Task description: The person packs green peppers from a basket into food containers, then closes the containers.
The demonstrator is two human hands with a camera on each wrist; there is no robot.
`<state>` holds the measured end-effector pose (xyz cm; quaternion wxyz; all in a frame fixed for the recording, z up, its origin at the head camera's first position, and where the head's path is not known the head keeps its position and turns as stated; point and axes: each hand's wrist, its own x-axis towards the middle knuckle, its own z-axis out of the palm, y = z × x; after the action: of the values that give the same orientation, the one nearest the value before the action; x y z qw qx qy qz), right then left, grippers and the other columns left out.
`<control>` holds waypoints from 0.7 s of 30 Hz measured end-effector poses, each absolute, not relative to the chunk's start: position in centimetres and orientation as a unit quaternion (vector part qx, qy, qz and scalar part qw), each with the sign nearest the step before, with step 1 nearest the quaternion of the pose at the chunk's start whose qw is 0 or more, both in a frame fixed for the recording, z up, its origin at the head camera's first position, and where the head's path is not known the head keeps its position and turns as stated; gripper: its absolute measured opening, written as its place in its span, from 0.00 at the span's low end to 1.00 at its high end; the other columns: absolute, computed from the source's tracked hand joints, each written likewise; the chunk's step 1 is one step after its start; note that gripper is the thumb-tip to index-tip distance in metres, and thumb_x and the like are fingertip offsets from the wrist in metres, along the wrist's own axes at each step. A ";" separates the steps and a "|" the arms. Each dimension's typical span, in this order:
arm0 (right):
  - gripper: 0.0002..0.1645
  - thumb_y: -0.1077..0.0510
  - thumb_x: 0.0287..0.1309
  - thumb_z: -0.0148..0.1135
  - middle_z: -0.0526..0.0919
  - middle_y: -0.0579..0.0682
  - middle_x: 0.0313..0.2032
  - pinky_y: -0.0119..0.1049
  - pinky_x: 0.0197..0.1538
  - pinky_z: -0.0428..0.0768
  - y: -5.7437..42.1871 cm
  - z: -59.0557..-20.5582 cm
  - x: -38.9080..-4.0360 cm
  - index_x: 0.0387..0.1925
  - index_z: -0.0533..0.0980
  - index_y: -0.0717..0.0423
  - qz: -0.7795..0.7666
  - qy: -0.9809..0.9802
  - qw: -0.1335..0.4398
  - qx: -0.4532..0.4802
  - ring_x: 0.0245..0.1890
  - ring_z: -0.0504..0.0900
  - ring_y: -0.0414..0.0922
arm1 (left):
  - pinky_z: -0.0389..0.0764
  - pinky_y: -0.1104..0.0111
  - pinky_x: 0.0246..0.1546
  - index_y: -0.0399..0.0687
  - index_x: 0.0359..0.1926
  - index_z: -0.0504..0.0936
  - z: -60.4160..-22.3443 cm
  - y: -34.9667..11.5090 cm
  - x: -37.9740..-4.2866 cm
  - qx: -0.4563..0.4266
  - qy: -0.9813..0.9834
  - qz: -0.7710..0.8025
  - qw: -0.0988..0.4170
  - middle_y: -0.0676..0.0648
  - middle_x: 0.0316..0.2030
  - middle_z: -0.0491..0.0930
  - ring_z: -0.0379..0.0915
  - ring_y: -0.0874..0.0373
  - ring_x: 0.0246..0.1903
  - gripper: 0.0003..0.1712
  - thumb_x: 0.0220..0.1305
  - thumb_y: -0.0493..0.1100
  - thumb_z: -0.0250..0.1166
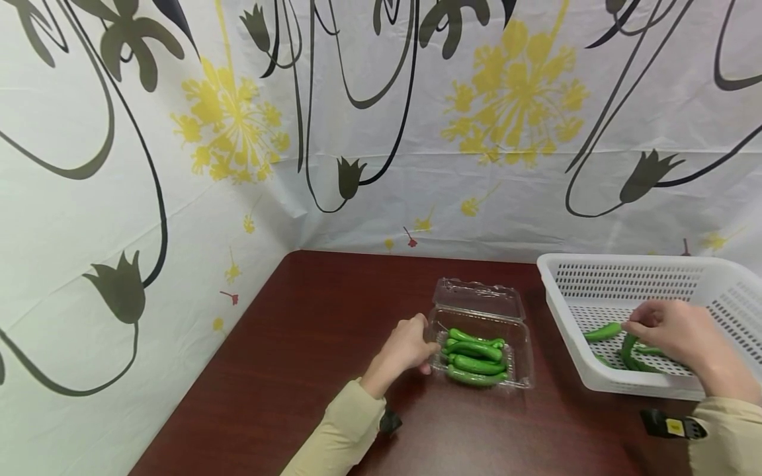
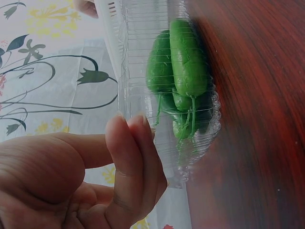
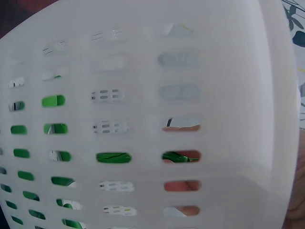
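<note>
A clear plastic clamshell box stands on the table with its lid folded back. Several green peppers lie side by side in it. My left hand pinches the box's left rim, fingertips right at the edge in the left wrist view. Over the white basket at the right, my right hand reaches in and pinches the end of a green pepper. Other peppers lie on the basket floor below it. In the right wrist view, the basket wall mostly hides that hand.
The dark red wooden table carries the box and the basket a short gap apart. White sheeting with printed flowers closes off the back and left sides. The basket's slotted side rises between the right wrist camera and the peppers.
</note>
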<state>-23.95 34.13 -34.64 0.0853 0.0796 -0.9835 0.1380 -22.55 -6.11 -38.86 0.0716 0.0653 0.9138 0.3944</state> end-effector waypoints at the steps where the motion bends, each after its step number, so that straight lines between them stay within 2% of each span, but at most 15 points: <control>1: 0.13 0.51 0.45 0.67 0.80 0.52 0.21 0.49 0.26 0.71 34.1 -34.6 -23.9 0.25 0.79 0.58 0.139 -0.983 0.086 0.079 0.22 0.77 0.50 | 0.75 0.75 0.19 0.35 0.47 0.70 -38.8 -6.1 -22.5 0.066 0.914 0.394 0.071 0.46 0.20 0.74 0.72 0.62 0.07 0.21 0.54 0.38 0.66; 7: 0.13 0.52 0.46 0.67 0.81 0.51 0.21 0.53 0.32 0.68 34.2 -34.5 -23.7 0.25 0.78 0.59 0.147 -0.980 0.109 0.082 0.20 0.76 0.45 | 0.75 0.75 0.19 0.35 0.48 0.70 -38.8 -6.1 -22.5 0.067 0.913 0.397 0.068 0.45 0.21 0.75 0.72 0.62 0.06 0.22 0.54 0.38 0.66; 15: 0.11 0.58 0.46 0.66 0.81 0.53 0.22 0.48 0.25 0.70 34.2 -34.4 -23.5 0.27 0.77 0.62 0.155 -0.976 0.128 0.080 0.16 0.74 0.40 | 0.75 0.75 0.17 0.34 0.46 0.70 -38.8 -6.1 -22.5 0.068 0.912 0.400 0.067 0.46 0.20 0.75 0.72 0.61 0.07 0.21 0.54 0.37 0.66; 18: 0.12 0.57 0.46 0.66 0.80 0.55 0.22 0.47 0.24 0.70 34.2 -34.4 -23.4 0.28 0.76 0.64 0.155 -0.978 0.120 0.068 0.16 0.73 0.41 | 0.75 0.75 0.17 0.34 0.46 0.70 -38.8 -6.1 -22.5 0.069 0.912 0.400 0.068 0.46 0.19 0.74 0.72 0.62 0.07 0.21 0.54 0.37 0.66; 21: 0.14 0.57 0.46 0.67 0.80 0.59 0.23 0.47 0.23 0.70 34.2 -34.3 -23.4 0.29 0.75 0.65 0.156 -0.979 0.122 0.052 0.19 0.75 0.48 | 0.75 0.75 0.17 0.34 0.45 0.70 -38.8 -6.1 -22.5 0.069 0.911 0.401 0.069 0.46 0.19 0.74 0.72 0.62 0.07 0.20 0.54 0.37 0.66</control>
<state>-23.37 34.20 -34.35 0.1221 0.0520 -0.9788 0.1558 -22.46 -6.12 -38.80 0.0691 0.0693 0.9108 0.4011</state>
